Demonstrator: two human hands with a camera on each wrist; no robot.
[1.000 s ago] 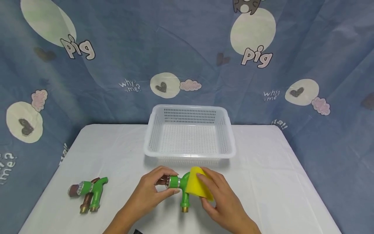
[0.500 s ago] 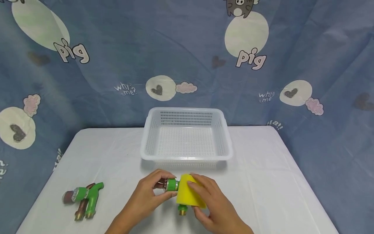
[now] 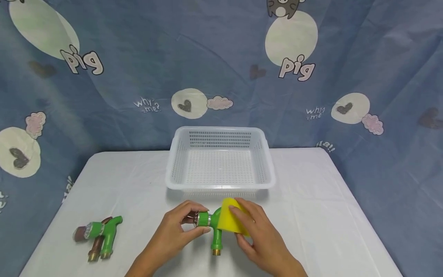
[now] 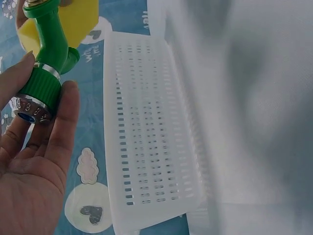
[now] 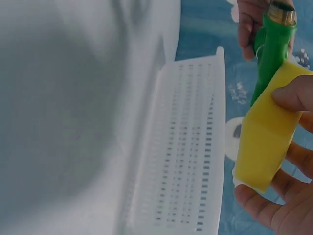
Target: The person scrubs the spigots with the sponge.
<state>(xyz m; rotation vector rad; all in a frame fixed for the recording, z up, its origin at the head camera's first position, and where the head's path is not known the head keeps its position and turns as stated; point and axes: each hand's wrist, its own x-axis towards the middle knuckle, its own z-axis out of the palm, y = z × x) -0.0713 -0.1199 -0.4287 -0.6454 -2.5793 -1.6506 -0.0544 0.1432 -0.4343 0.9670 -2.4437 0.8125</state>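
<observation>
My left hand (image 3: 177, 227) pinches a green faucet (image 3: 216, 236) by its ribbed collar, thumb on one side and fingers on the other. The faucet is held above the table, its brass threaded end toward me. In my right hand (image 3: 261, 234) a yellow sponge (image 3: 231, 218) is gripped, bent over the faucet's right side and hiding its spout end. From the left wrist, the faucet's silver ring and ribbed collar (image 4: 41, 90) show between thumb and fingers. The right wrist view has the sponge (image 5: 266, 132) lying against the green body (image 5: 274, 51).
Behind the hands stands a white perforated basket (image 3: 221, 185) with nothing in it. Two more faucets, one green (image 3: 110, 236) and one brown (image 3: 95, 250), lie overlapping at the table's left. A blue printed curtain (image 3: 221, 57) hangs behind the white table (image 3: 311, 215).
The sponge moved left across the faucet body, then back right, uncovering the stem. My left hand keeps its hold on the collar. The head view shifted slightly.
</observation>
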